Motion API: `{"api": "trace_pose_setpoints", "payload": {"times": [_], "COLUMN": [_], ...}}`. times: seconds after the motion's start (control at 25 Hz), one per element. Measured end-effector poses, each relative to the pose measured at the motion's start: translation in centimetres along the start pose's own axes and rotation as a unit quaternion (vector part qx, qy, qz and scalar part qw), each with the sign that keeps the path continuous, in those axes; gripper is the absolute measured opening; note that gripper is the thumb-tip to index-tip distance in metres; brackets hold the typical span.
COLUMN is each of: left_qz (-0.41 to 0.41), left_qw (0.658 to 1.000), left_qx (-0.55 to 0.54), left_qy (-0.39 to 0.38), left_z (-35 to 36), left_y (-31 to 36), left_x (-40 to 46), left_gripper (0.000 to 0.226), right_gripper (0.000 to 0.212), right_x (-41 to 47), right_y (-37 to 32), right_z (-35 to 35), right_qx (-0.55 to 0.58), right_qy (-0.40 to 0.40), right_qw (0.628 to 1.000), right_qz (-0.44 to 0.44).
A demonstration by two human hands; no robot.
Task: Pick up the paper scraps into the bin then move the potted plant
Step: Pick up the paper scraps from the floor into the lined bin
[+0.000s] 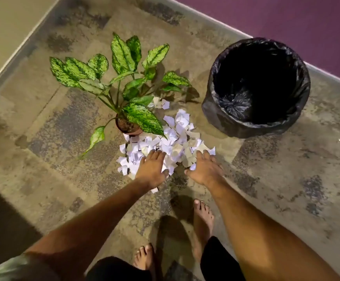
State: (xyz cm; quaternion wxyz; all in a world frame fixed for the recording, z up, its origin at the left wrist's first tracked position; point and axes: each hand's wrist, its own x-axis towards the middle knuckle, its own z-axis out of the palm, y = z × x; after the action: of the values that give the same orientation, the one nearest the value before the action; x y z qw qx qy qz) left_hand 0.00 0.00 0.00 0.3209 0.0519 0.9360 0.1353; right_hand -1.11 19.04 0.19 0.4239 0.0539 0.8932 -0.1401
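You laid your left hand (152, 169) and right hand (204, 169) flat, fingers apart, on the paper scraps (175, 136) beside the bin (256, 88), apparently to gather them.

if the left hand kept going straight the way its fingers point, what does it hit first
More of the paper scraps it already rests on; beyond them, probably the potted plant, though depth is hard to judge. The left hand lies flat.
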Motion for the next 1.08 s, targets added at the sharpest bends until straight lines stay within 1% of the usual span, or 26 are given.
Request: {"api": "trace_pose_setpoints", "payload": {"times": [0.16, 0.24, 0.32, 0.44, 0.56, 0.64, 0.72, 0.8, 0.92, 0.96, 1.08], "left_qz": [0.022, 0.04, 0.052, 0.069, 0.095, 0.103, 0.107, 0.099, 0.099, 0.096, 0.09], "left_qw": [0.998, 0.994, 0.989, 0.985, 0.976, 0.977, 0.979, 0.982, 0.985, 0.985, 0.987], "left_qx": [0.057, 0.097, 0.138, 0.157, 0.191, 0.183, 0.167, 0.153, 0.141, 0.14, 0.129], "left_qy": [0.0, 0.001, 0.008, 0.024, 0.04, 0.046, 0.054, 0.053, 0.032, 0.021, -0.001], "left_z": [3.0, 4.5, 5.4, 6.5, 7.3, 7.7, 7.4, 6.8, 6.7, 6.8, 6.6], "left_y": [0.2, 0.1, -0.2, 0.1, 0.7, 1.0, 1.6, 2.1, 2.3, 2.3, 2.5], "left_x": [5.8, 8.7, 11.1, 14.3, 16.4, 17.3, 17.8, 17.6, 17.0, 16.9, 17.5], "left_gripper": [0.07, 0.074, 0.075, 0.08, 0.093, 0.098, 0.101, 0.102, 0.107, 0.108, 0.11], "right_gripper": [0.101, 0.104, 0.102, 0.103, 0.108, 0.099, 0.088, 0.086, 0.083, 0.084, 0.099], "right_x": [5.5, 8.2, 10.5, 13.4, 14.9, 15.6, 16.0, 15.5, 13.9, 13.3, 12.9], "right_y": [1.3, 1.8, 2.1, 3.0, 3.9, 4.7, 5.5, 6.2, 7.0, 7.1, 7.9], "right_z": [2.5, 4.2, 5.4, 6.9, 6.5, 4.9, 2.8, 1.3, -1.1, -1.7, -2.9], "right_qx": [0.013, 0.012, 0.015, 0.022, 0.016, -0.007, -0.015, -0.028, -0.081, -0.088, -0.071], "right_qy": [-0.002, 0.015, 0.041, 0.067, 0.097, 0.105, 0.067, 0.022, -0.053, -0.072, -0.061], "right_qw": [1.0, 1.0, 0.999, 0.997, 0.995, 0.994, 0.998, 0.999, 0.995, 0.994, 0.996], "right_qz": [0.019, 0.023, 0.03, 0.037, 0.024, 0.02, 0.011, 0.006, 0.004, 0.0, -0.016]}}
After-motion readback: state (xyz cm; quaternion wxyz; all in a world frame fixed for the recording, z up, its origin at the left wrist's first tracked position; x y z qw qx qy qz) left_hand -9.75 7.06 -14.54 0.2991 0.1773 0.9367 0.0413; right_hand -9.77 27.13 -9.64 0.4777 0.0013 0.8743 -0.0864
